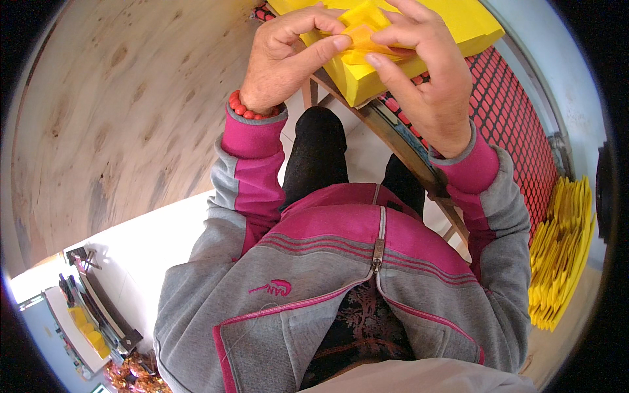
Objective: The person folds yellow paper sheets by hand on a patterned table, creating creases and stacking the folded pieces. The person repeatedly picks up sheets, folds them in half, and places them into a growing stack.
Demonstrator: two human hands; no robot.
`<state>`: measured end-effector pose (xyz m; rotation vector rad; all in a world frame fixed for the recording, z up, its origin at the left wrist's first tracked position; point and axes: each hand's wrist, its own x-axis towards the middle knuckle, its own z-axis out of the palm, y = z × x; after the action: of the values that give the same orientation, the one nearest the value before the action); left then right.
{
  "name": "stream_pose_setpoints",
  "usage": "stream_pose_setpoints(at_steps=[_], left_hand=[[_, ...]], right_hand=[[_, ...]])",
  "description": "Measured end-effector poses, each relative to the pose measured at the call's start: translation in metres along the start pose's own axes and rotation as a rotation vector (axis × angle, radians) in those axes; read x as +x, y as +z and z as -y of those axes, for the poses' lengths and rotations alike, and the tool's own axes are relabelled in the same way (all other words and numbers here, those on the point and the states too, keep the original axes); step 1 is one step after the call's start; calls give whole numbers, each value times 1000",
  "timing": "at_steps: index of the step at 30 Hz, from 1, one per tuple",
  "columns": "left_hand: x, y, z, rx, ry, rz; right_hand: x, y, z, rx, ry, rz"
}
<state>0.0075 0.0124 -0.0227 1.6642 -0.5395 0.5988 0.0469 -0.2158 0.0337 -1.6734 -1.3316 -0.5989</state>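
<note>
Head view: A person in a grey-and-magenta jacket point(298, 239) works a small yellow folded piece point(362, 38) with both bare hands, held above a larger yellow block point(462, 33) on a red-and-black patterned cover point(504, 111). The left hand point(280, 60), above a red bead bracelet point(247, 110), pinches the piece's left side between thumb and forefinger. The right hand point(429, 72) is curved around the opposite side, thumb and fingertips at its edge, though whether they grip or merely steady it cannot be told. A pile of yellow pieces point(557, 255) stands at far right. The material appears thin and easily creased; good handling would likely mean a steady left pinch, light right fingertips, layers opened evenly, and no tugging at the corners, where a tear seems likeliest.
</note>
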Motion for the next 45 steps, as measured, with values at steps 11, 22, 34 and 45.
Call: stream_pose_setpoints(at_steps=[11, 22, 34, 45], left_hand=[[-1, -3, 3, -21, -48, 17], [1, -2, -4, 61, 54, 46], [5, 21, -3, -11, -1, -96], [7, 34, -10, -56, 34, -246]], right_hand=[[4, 0, 2, -1, -4, 17], [2, -6, 11, 81, 194, 49], [-3, -57, 53, -111, 356, 185], [-232, 0, -13, 38, 806, 363]])
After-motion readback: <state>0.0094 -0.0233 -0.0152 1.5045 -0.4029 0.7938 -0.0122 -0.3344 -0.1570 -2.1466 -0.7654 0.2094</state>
